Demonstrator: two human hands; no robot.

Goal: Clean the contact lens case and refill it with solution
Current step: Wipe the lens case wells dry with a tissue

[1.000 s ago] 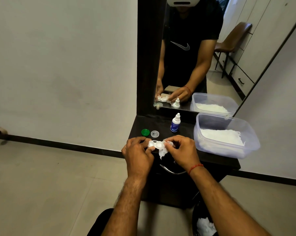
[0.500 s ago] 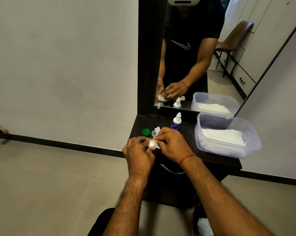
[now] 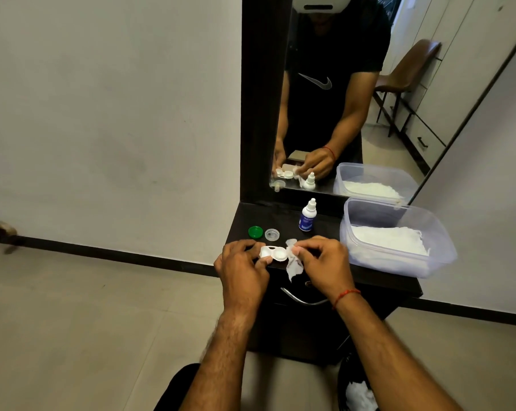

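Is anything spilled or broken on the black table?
Nothing looks spilled or broken. The solution bottle stands upright. The green cap and clear cap lie loose on the table, off the lens case the left hand holds, which fits cleaning.

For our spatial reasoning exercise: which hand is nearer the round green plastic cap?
Left. The left hand, holding the white plastic lens case, sits in front of the round green plastic cap; the right hand, pinching crumpled white tissue, is farther to its right.

Dim soft indoor light, sharp centre, wide-angle bending at edges
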